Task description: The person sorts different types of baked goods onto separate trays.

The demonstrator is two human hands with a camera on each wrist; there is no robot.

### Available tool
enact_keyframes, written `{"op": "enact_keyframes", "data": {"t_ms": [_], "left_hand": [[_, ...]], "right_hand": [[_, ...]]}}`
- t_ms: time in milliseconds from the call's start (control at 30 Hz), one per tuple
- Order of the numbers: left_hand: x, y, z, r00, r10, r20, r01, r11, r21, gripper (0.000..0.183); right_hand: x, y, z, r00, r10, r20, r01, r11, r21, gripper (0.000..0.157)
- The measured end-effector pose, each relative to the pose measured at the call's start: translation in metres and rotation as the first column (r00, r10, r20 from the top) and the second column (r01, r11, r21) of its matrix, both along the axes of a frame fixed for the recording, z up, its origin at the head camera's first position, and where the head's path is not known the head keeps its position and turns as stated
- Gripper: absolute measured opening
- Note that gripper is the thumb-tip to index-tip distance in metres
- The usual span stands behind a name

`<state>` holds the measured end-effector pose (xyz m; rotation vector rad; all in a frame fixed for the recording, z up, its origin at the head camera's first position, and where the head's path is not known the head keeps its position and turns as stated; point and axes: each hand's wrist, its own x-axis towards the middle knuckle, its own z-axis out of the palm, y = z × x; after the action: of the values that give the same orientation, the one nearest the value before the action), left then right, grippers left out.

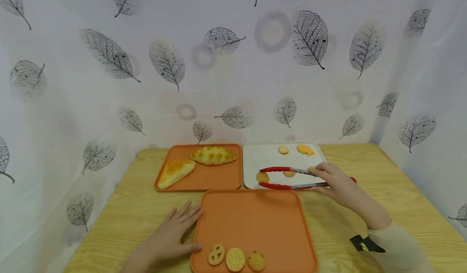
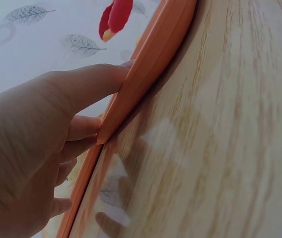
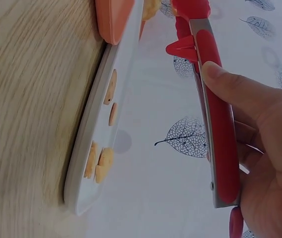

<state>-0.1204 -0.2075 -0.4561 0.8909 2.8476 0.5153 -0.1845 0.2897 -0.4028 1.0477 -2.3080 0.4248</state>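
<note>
My right hand [image 1: 339, 186] grips a pair of red-tipped tongs [image 3: 215, 119], thumb on one arm and fingers on the other. A swirl cookie [image 1: 262, 177] sits between the tong tips, over the left part of the white tray [image 1: 255, 155]. In the left wrist view the red tips show with a bit of the cookie [image 2: 107, 34] between them, above the tray rim. My left hand [image 1: 169, 236] lies with fingers spread at the left edge of the near orange tray [image 1: 251, 220], thumb and fingertips touching its rim. A pretzel cookie [image 1: 217, 254], a round dotted cracker [image 1: 235, 259] and a chip cookie [image 1: 257, 261] lie along its front.
Behind, a second orange tray [image 1: 215, 180] bears a croissant [image 1: 213, 155] and a triangular bread piece [image 1: 176, 173]. The white tray holds a round cookie [image 1: 283, 150], a fish-shaped cookie [image 1: 305, 150] and a chip cookie [image 1: 289, 173] under the tongs. A leaf-print curtain [image 1: 226, 74] stands behind the wooden table [image 1: 127, 200].
</note>
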Motion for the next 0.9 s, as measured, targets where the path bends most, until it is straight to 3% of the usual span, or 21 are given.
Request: {"op": "enact_keyframes", "data": {"t_ms": [100, 400, 533, 667, 900], "left_hand": [[0.001, 0.0, 0.0, 1.0, 0.0, -0.005, 0.0, 1.0, 0.004, 0.087], [0.001, 0.0, 0.0, 1.0, 0.003, -0.009, -0.003, 1.0, 0.011, 0.087], [0.001, -0.001, -0.001, 1.0, 0.009, -0.011, -0.009, 1.0, 0.011, 0.087], [0.001, 0.0, -0.002, 1.0, 0.011, -0.016, -0.011, 1.0, 0.013, 0.087], [0.001, 0.0, -0.003, 1.0, 0.002, -0.006, -0.002, 1.0, 0.026, 0.086]], "right_hand": [[-0.006, -0.004, -0.003, 0.999, -0.049, -0.011, 0.049, 0.999, 0.016, 0.055], [-0.031, -0.011, -0.012, 0.991, -0.132, -0.034, 0.133, 0.991, 0.025, 0.05], [-0.042, -0.014, -0.013, 0.979, -0.2, 0.029, 0.199, 0.979, 0.039, 0.046], [-0.052, -0.014, -0.016, 0.953, -0.279, 0.12, 0.274, 0.96, 0.06, 0.047], [-0.072, -0.016, -0.021, 0.915, -0.348, 0.206, 0.341, 0.937, 0.07, 0.045]]}}
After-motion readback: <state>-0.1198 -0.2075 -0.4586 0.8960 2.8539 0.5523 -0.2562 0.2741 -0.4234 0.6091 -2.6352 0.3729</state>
